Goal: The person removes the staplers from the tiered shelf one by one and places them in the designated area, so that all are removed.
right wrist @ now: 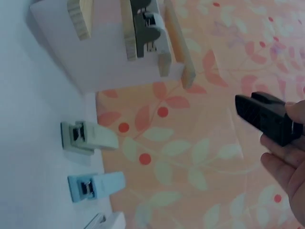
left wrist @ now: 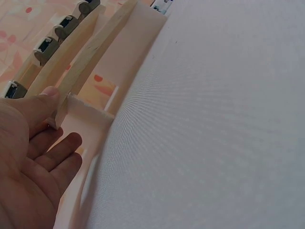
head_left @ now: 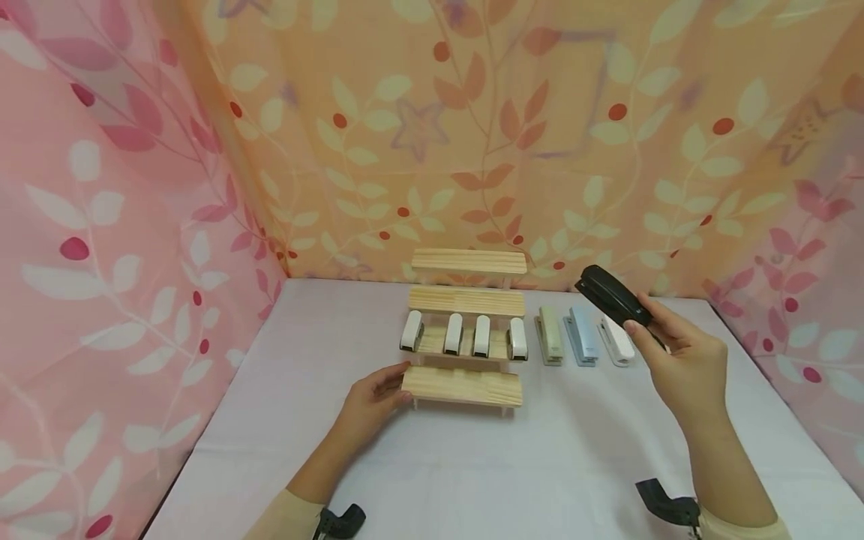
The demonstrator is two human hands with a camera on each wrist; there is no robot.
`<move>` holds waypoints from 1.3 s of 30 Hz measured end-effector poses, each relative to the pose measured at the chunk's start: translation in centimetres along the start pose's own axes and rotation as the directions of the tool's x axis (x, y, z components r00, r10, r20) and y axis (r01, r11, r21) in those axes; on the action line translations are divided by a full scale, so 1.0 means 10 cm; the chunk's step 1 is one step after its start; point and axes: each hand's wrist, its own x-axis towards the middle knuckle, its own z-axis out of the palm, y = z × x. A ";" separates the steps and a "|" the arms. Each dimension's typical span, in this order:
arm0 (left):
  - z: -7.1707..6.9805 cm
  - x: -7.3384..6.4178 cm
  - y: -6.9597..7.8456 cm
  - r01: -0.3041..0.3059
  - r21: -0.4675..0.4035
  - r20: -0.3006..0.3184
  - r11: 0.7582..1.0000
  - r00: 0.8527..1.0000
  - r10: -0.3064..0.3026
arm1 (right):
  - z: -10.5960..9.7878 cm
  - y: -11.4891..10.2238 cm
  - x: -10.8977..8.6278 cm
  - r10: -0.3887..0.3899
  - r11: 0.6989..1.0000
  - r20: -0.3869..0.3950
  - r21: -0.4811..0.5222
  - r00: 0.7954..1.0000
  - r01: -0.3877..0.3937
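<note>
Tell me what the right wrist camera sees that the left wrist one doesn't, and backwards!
Only the right wrist view shows the right hand holding a black stapler. It also shows a green stapler and a blue stapler; the left view has a sliver at its top edge, too small to name.

Only the left wrist view shows the left hand, gripping the lowest wooden shelf board.

Both share the shelf rack, its mini staplers, the tablecloth and the printed curtain.
</note>
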 end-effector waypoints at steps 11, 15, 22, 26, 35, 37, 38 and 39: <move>0.07 0.01 -0.03 0.011 0.008 0.003 1.000 1.000 -0.011 | -0.23 0.51 0.05 0.090 0.996 -0.064 -0.009 0.994 -0.090; 0.07 0.01 -0.03 0.008 0.017 -0.004 1.000 1.000 -0.007 | -0.33 0.72 0.09 0.153 0.988 -0.085 0.001 0.985 -0.153; 0.05 0.00 0.00 0.019 0.032 -0.006 0.999 1.000 -0.019 | -0.48 1.05 0.12 0.357 0.934 -0.118 0.022 0.927 -0.357; 0.04 0.00 0.01 0.019 0.035 -0.009 0.999 1.000 -0.018 | -0.53 1.18 0.13 0.450 0.893 -0.129 0.032 0.884 -0.450; 0.02 -0.01 0.02 0.028 0.032 -0.012 0.999 1.000 -0.028 | -0.55 1.47 0.10 0.612 0.790 -0.166 0.100 0.773 -0.604; 0.02 -0.01 0.03 0.031 0.030 -0.014 0.999 0.999 -0.030 | -0.55 1.53 0.09 0.644 0.765 -0.168 0.105 0.746 -0.636; 0.02 -0.01 0.04 0.032 0.032 -0.016 0.999 0.999 -0.032 | -0.55 1.56 0.08 0.652 0.757 -0.172 0.103 0.738 -0.645; 0.01 -0.01 0.04 0.034 0.031 -0.015 0.999 0.999 -0.033 | -0.54 1.59 0.07 0.661 0.749 -0.177 0.105 0.729 -0.654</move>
